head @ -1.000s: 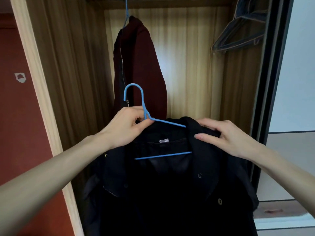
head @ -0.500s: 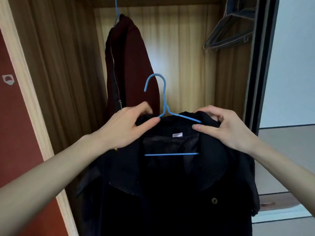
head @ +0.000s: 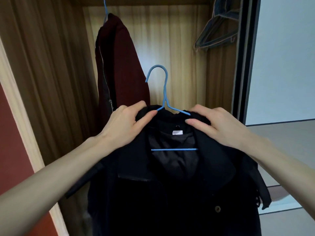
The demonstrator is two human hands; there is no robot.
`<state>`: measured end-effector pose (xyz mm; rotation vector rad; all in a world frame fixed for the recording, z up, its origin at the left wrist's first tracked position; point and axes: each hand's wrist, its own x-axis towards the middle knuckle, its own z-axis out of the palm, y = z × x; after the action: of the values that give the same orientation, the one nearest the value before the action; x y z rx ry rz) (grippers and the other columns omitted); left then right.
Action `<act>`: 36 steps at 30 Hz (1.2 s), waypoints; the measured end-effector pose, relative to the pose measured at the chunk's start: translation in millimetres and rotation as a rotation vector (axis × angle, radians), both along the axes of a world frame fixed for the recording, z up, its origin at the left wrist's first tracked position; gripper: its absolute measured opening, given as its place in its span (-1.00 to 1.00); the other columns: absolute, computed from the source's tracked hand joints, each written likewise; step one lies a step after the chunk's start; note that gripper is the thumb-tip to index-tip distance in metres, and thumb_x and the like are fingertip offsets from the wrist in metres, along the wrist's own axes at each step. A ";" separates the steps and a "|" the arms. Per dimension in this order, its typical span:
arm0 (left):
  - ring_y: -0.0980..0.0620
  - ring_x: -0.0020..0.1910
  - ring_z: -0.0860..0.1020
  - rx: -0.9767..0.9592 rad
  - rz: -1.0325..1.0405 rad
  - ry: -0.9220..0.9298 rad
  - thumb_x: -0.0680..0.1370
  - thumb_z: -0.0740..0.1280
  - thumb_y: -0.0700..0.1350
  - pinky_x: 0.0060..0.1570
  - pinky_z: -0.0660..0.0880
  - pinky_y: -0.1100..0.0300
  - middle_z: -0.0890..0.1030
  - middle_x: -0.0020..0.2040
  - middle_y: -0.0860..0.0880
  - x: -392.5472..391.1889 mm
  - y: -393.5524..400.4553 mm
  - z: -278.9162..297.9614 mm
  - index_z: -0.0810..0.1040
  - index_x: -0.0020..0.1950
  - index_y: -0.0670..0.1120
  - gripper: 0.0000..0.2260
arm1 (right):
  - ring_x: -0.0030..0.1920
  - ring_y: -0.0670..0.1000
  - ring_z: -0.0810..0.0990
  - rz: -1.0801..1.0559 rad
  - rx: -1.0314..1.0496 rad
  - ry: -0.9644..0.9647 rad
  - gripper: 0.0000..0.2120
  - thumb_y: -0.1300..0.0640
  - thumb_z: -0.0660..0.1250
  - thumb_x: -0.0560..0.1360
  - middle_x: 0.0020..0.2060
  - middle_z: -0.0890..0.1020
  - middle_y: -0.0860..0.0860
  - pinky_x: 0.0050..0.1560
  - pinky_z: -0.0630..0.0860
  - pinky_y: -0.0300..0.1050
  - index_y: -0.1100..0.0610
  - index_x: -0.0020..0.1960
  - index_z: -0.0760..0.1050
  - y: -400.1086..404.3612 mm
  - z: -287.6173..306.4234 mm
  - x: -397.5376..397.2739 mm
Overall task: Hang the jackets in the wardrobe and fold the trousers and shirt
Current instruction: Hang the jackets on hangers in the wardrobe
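A black jacket point(head: 170, 193) of matte, heavy cloth with broad lapels and a round button hangs on a thin blue wire hanger point(head: 165, 99). The left hand point(head: 126, 126) and right hand point(head: 216, 125) each pinch a shoulder beside the collar, before the open wood-grain wardrobe point(head: 51, 65). Inside, a maroon zip jacket point(head: 119, 65) hangs.

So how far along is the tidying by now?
One dark red jacket already hangs in the wardrobe. The black jacket sits on a blue hanger, gripped at its shoulders by the left hand and right hand, not yet hung. Trousers and shirt are out of view.
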<state>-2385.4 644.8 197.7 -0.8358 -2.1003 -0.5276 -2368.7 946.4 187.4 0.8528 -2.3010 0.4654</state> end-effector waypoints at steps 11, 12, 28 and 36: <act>-0.01 -0.21 0.60 -0.137 0.114 0.002 0.69 0.05 0.29 -0.21 0.47 0.02 0.49 -0.19 0.20 -4.2 9.4 -16.0 0.37 0.21 0.05 -0.65 | -0.17 0.07 0.66 -0.032 -0.211 0.021 -0.79 -0.18 0.30 0.63 -0.11 0.70 -0.17 -0.02 0.55 0.03 -0.08 0.11 0.58 28.6 16.5 10.6; 0.00 -0.16 0.59 -0.091 0.088 -0.051 0.69 0.05 0.27 -0.16 0.45 0.01 0.50 -0.15 0.19 -7.3 17.1 -16.4 0.36 0.17 0.06 -0.68 | -0.14 0.02 0.68 -0.051 -0.216 0.025 -0.79 -0.18 0.30 0.63 -0.10 0.71 -0.20 0.00 0.55 -0.02 -0.09 0.10 0.59 36.0 21.1 12.5; -0.15 0.29 0.41 0.005 0.180 -0.250 0.66 0.15 -0.04 0.26 0.36 -0.06 0.45 0.30 -0.11 -66.3 157.2 19.0 0.32 0.43 -0.12 -0.64 | -0.04 0.20 0.62 -0.507 -0.110 0.095 -0.73 -0.37 0.24 0.55 -0.13 0.63 -0.04 -0.04 0.61 0.16 -0.20 0.05 0.46 92.5 80.1 8.3; -0.05 0.56 0.21 0.182 0.086 -0.290 0.71 0.03 -0.08 0.52 0.18 -0.06 0.23 0.62 -0.06 -76.5 160.9 41.3 0.04 0.69 -0.04 -0.47 | 0.09 0.04 0.63 -0.404 -0.311 -0.141 -0.75 -0.09 0.60 0.42 -0.02 0.68 0.00 0.05 0.48 -0.10 0.01 -0.01 0.67 69.9 127.9 -30.1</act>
<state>-2462.0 805.7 239.1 -0.5901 -2.2951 -0.8200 -2398.8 1016.4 315.3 0.2019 -2.3624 0.6909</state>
